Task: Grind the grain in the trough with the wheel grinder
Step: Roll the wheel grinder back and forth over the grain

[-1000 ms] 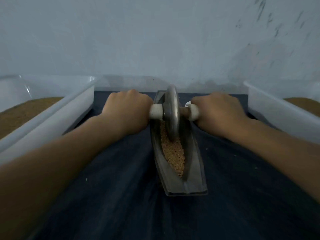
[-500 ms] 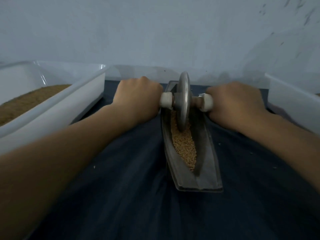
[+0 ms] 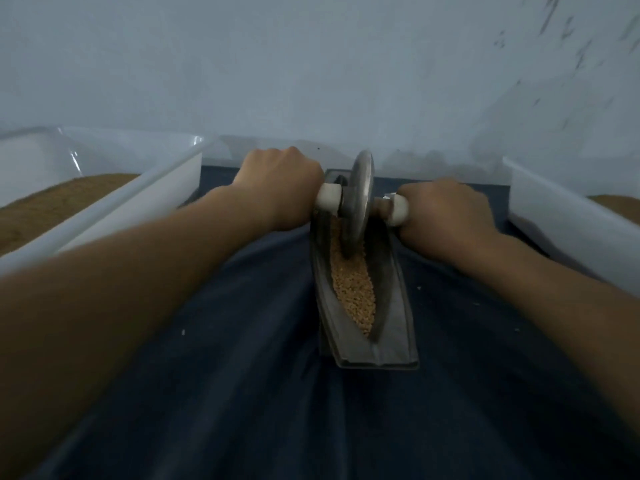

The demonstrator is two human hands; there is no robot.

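Note:
A narrow dark metal trough (image 3: pixel 398 306) lies lengthwise on a dark blue cloth, holding tan grain (image 3: pixel 353 289) along its groove. The metal wheel grinder (image 3: pixel 360 199) stands upright in the far part of the trough, its rim pressed into the grain. An axle with white end caps runs through the wheel. My left hand (image 3: pixel 280 183) grips the left handle and my right hand (image 3: pixel 446 214) grips the right handle, both fists curled round it. The handles themselves are hidden inside my fists.
A white plastic tub (image 3: pixel 138 199) with brown grain stands at the left, and another white tub (image 3: pixel 561 216) with grain at the right. A pale wall rises just behind the trough. The dark blue cloth (image 3: pixel 242 375) spreads toward me, with a few stray grains.
The wheel stays near the far end of the trough, shifting only slightly along it. My head has moved, so trough and hands sit a little more to the right in view.

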